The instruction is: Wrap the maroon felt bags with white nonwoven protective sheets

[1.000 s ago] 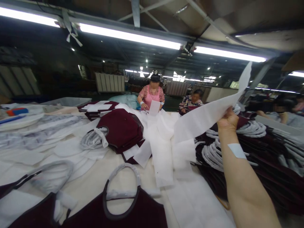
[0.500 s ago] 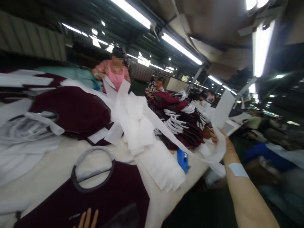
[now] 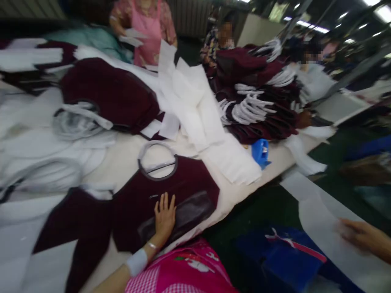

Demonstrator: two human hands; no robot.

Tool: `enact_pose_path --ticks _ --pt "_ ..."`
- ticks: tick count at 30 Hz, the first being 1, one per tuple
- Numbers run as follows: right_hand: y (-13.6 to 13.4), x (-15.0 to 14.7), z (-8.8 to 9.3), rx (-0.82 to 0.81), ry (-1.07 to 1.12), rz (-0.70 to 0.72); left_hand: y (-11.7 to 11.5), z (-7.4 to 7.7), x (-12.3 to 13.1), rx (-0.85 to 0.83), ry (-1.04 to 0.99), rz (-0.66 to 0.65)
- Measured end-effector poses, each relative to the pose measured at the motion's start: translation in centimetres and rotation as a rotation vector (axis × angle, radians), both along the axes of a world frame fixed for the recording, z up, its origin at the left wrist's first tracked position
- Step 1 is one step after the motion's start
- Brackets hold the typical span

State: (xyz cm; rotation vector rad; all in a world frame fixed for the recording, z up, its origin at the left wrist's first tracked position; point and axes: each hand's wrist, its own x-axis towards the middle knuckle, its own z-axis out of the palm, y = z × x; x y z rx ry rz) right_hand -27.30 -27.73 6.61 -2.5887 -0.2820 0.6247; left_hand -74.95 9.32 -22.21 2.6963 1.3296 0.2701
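Observation:
My left hand (image 3: 165, 219) lies flat with spread fingers on a maroon bag (image 3: 191, 175), over the dark patch along its lower edge. The bag has a round handle (image 3: 157, 159) covered in pale wrapping. At the far right, off the table, my right hand (image 3: 360, 235) is closed on a long white sheet (image 3: 319, 209), thin and slightly see-through. Motion smears those fingers a little. Several similar white sheets (image 3: 210, 122) lie in an overlapping stack beyond the bag.
A blue tape dispenser (image 3: 260, 152) stands near the table edge. Behind it rises a pile of maroon bags (image 3: 256, 81) with white-wrapped handles. More bags (image 3: 106, 93) lie to the left. A blue container (image 3: 275, 256) is below right. A person in a pink apron (image 3: 146, 28) stands across the table.
My view has tilted down. My right hand has drawn the white sheet away from the stack, down and to the right. My left hand still rests on the maroon bag.

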Motion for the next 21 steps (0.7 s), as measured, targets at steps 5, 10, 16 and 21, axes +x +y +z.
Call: enact_pose_path --ticks 5,10,16,21 --pt "11.8 -10.6 -8.7 0.149 0.861 0.101 0.3 0.0 -0.2 -0.036 0.04 0.009" --pt "23.2 -20.6 -17.3 0.391 1.08 0.398 0.2 0.4 -0.7 -0.062 0.04 -0.02" --pt "25.0 -22.0 -25.8 0.454 1.092 0.369 4.6 2.3 0.1 -0.273 -0.099 -0.049" --pt "24.7 -22.3 -25.5 0.453 1.086 0.331 12.8 3.9 4.6 -0.367 -0.043 0.027"
